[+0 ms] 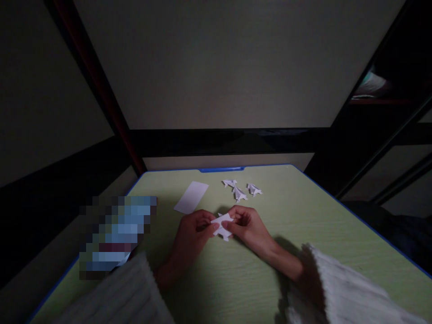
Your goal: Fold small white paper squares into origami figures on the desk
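Pinching a half-folded white paper figure (222, 226) between them, the left hand (193, 230) and right hand (249, 226) hover just above the green worktop (303, 234). Farther off lie three finished paper figures (240, 190), and a flat white paper strip (191, 197) sits to their left.

Thin matt white paper, sharply creased, for the folded paper piece (222, 226) pinched between left hand (194, 229) and right hand (248, 227). Same dull paper in the flat paper slip (191, 197) at eleven o'clock of the hands, smooth and uncreased, and in the three folded paper figures (239, 193) at twelve to one o'clock. Underneath, a pale green counter (303, 225), matt, with faint wood-like grain; smooth blue edging (168, 170), plastic by the look, shinier at the blue tab (221, 169) on the far rim. Thick ribbed knit cloth, off-white and soft, on the left sleeve (124, 292) and right sleeve (347, 288).
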{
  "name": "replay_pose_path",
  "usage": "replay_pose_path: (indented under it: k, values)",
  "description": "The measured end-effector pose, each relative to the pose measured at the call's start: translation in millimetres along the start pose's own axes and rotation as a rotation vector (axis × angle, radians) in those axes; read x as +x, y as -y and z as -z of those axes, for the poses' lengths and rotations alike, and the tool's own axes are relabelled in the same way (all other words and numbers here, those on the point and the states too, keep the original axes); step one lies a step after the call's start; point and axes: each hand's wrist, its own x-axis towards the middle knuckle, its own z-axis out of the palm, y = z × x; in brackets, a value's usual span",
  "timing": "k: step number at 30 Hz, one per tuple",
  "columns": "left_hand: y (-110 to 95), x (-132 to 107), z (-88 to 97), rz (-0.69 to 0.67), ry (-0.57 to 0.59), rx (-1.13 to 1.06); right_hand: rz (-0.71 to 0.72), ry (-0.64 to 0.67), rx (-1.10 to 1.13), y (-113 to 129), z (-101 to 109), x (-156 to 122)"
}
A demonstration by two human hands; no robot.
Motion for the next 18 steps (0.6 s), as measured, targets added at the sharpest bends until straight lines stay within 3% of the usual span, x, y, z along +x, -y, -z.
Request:
replay_pose_path:
  k: [9, 18]
  values:
    - [7.2, 0.0, 2.5, -0.019, 0.104, -0.001, 0.044, 0.038, 0.034, -2.7, 4.1, -3.5]
    - [3.4, 1.3, 0.5, 0.012, 0.042, -0.032, 0.04, 0.008, 0.095, -1.8, 3.7, -3.4]
